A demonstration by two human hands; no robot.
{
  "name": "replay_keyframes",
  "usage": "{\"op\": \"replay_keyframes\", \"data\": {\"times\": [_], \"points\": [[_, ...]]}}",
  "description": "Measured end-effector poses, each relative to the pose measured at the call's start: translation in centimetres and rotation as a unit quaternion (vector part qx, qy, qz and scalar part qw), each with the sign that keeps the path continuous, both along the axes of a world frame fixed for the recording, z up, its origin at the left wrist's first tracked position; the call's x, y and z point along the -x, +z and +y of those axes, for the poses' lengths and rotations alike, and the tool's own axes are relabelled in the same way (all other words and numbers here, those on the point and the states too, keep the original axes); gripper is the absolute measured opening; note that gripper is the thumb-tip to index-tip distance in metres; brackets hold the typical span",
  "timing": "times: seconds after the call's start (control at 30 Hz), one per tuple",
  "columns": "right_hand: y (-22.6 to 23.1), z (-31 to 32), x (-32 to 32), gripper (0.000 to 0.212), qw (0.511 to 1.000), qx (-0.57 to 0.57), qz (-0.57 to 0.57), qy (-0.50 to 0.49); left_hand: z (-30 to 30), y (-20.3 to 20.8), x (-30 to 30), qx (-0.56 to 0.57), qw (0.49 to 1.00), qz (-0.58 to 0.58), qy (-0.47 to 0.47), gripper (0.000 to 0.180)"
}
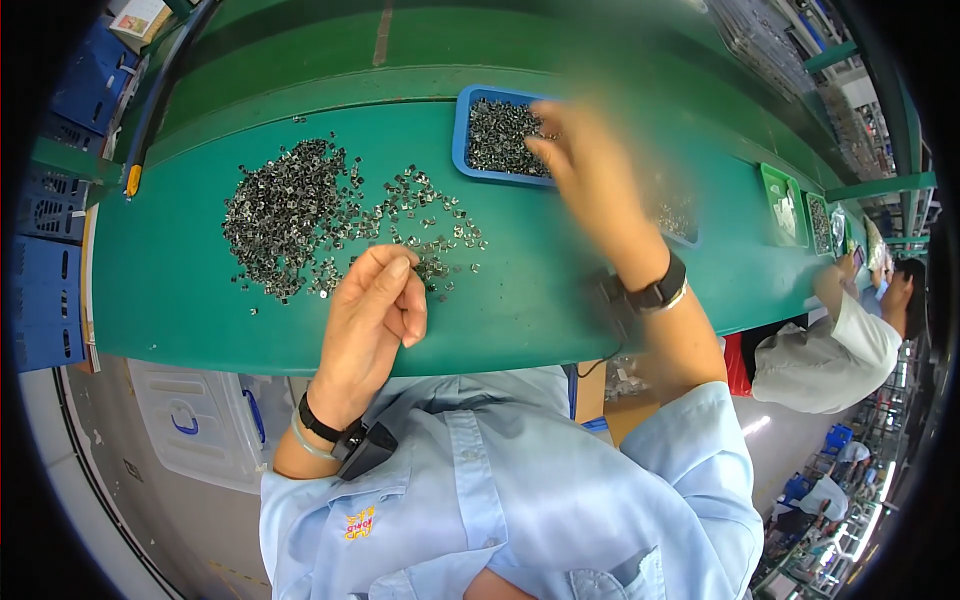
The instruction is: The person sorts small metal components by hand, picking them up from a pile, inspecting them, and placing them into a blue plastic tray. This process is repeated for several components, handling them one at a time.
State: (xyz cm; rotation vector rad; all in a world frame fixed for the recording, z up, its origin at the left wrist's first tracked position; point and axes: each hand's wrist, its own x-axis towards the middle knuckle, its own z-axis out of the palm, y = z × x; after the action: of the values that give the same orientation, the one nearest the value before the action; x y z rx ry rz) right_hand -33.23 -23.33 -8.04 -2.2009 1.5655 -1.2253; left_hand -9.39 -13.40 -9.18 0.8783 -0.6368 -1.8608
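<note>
A heap of small square metal parts (285, 210), dark and silvery, lies on the left of the green work surface (190, 320), with loose ones scattered to its right. At the near edge of the scatter, my left hand (375, 300) is closed, thumb pressed to the index finger; whatever it may hold is too small to make out. My right hand (585, 150) hovers at the right side of a blue tray (462, 130) with thumb and fingers apart and nothing seen between them. The tray is filled with similar small parts, and the hand hides its right end.
A second tray (690, 238), partly behind my right forearm, holds more small parts. Further right are a green tray (785, 205) and another worker's arm (835, 285). Blue crates (50, 300) stand at the left, and a lidded clear box (190, 420) sits below the bench.
</note>
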Motion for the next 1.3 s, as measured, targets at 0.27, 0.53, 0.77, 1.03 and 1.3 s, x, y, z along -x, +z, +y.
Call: {"op": "replay_keyframes", "data": {"times": [0.27, 0.53, 0.77, 1.03, 1.3], "points": [[-2.0, 4.7, -1.7, 0.013, 0.963, -0.094, 0.147, 0.204, 0.2, -0.5, 0.0, -0.01, 0.999, 0.008, -0.044, 0.014], [-2.7, 5.3, -1.2, 0.012, 0.974, -0.136, 0.065, 0.171, 0.1, 0.0, 1.4, -0.002, 0.993, -0.07, -0.096, 0.014], [-2.6, 5.1, -1.3, 0.012, 0.969, -0.086, 0.123, 0.198, 0.1, 0.5, 1.5, 0.006, 0.993, -0.073, -0.088, 0.015], [-1.7, 5.7, -1.3, 0.015, 0.967, -0.1, 0.085, 0.219, 0.2, 0.5, 1.7, 0.001, 0.991, -0.107, -0.082, 0.016], [0.8, 8.2, -2.7, 0.021, 0.977, -0.044, -0.02, 0.209, -0.1, 0.5, 2.4, -0.012, 0.995, -0.018, -0.099, 0.017]]}}
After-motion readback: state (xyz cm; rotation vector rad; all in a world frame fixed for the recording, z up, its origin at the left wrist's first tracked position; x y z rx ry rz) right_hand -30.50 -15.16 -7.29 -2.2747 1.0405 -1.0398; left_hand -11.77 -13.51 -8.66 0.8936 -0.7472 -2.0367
